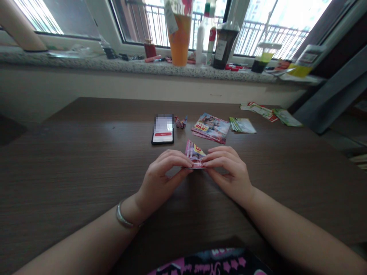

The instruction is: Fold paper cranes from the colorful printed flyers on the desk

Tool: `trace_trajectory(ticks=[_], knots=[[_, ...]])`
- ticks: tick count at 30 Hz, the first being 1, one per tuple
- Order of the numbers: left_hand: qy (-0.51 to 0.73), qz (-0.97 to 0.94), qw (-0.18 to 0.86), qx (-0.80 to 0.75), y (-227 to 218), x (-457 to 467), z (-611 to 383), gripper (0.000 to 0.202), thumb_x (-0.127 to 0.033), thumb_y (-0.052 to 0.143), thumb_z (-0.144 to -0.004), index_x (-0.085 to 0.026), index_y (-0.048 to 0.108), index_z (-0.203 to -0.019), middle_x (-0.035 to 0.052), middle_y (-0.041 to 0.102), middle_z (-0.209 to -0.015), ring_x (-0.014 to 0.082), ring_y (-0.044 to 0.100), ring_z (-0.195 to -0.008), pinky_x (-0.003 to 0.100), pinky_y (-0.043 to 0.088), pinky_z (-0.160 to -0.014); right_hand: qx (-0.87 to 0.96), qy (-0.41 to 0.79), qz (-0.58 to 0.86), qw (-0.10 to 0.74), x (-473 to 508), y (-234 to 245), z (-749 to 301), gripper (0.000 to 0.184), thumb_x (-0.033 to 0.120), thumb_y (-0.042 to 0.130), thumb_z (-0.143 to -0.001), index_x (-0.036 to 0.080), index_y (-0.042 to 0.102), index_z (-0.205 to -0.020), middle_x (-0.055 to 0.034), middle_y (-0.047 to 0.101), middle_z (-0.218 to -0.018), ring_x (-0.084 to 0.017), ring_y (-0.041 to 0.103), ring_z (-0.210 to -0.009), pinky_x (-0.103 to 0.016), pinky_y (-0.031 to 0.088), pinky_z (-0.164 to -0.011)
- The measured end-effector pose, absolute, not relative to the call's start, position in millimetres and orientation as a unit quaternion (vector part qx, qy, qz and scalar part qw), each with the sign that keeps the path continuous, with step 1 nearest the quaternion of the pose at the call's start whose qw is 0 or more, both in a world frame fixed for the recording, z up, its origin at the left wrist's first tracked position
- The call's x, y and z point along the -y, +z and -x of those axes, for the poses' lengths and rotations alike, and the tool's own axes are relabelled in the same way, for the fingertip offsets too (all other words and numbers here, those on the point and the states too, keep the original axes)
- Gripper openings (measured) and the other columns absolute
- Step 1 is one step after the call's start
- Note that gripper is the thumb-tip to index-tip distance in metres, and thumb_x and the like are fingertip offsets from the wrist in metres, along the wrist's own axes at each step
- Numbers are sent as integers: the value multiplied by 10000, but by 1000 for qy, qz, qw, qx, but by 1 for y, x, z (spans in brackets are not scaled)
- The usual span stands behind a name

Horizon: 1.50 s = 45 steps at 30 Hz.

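A small folded sheet of colourful printed paper (195,151) is held just above the dark wooden table (86,183). My left hand (164,172) pinches its near left edge between thumb and fingers. On the near right edge, my right hand (229,168) pinches the same paper. Its far end rises to a point, with pink and yellow print showing. Beyond my hands lie a phone (163,130) with its screen lit, a small folded paper shape (181,122) beside it, and a stack of similar printed sheets (211,127).
Right of the stack lie greenish-white packets (243,125) and red and green packets (265,112). Along the granite windowsill (86,61) stand a cup of orange liquid (180,38), a dark lidded cup (225,46), bottles (202,38) and small items.
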<state>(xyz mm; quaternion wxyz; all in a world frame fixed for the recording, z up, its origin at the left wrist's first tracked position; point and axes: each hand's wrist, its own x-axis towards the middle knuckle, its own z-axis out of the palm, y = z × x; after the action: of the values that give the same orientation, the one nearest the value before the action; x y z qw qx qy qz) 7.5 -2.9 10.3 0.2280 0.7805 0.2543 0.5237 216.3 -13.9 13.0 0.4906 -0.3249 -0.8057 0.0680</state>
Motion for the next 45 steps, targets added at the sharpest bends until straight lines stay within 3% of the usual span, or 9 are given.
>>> trace_trajectory(ticks=[5, 11, 16, 20, 31, 45], knots=[[522, -767, 265, -263, 2, 2, -6, 165, -63, 634, -830, -205, 614, -912, 14, 682, -924, 139, 660, -901, 296, 540, -848, 806, 63, 315, 498, 13, 15, -215, 125, 157, 658, -824, 252, 669, -904, -4, 735, -903, -189, 644, -944, -387, 509, -866], [525, -775, 242, -256, 0, 4, -10, 190, -34, 611, -819, -197, 583, -912, 27, 682, -920, 157, 657, -919, 359, 524, -917, 815, 51, 320, 481, 15, 17, -215, 134, 133, 667, -817, 240, 659, -896, 1, 735, -882, -184, 626, -956, -374, 502, -883], [491, -823, 169, -229, 6, 5, -13, 144, -70, 660, -796, -180, 620, -881, 36, 684, -874, 149, 639, -847, 308, 536, -818, 836, 54, 314, 447, 19, 13, -214, 147, 128, 665, -816, 233, 656, -918, -3, 731, -909, -178, 618, -966, -357, 506, -890], [490, -815, 168, -259, 8, 6, -14, 110, -84, 651, -810, -178, 635, -864, 24, 681, -854, 132, 634, -825, 267, 531, -774, 825, 81, 327, 453, 17, 12, -213, 134, 139, 661, -816, 235, 649, -907, -1, 724, -895, -174, 628, -934, -358, 509, -875], [474, -819, 134, -294, 2, 3, -15, 95, -85, 622, -803, -173, 620, -837, 23, 642, -805, 152, 603, -785, 316, 502, -767, 808, 126, 334, 468, 11, 8, -214, 105, 139, 653, -822, 231, 659, -873, -8, 719, -863, -166, 635, -878, -355, 509, -846], [450, -836, 90, -301, -2, 1, -19, 97, -89, 605, -771, -177, 575, -799, 16, 603, -777, 142, 580, -725, 278, 480, -679, 811, 136, 338, 458, 11, 6, -209, 94, 139, 632, -810, 229, 633, -837, -7, 700, -820, -173, 620, -892, -349, 500, -849]])
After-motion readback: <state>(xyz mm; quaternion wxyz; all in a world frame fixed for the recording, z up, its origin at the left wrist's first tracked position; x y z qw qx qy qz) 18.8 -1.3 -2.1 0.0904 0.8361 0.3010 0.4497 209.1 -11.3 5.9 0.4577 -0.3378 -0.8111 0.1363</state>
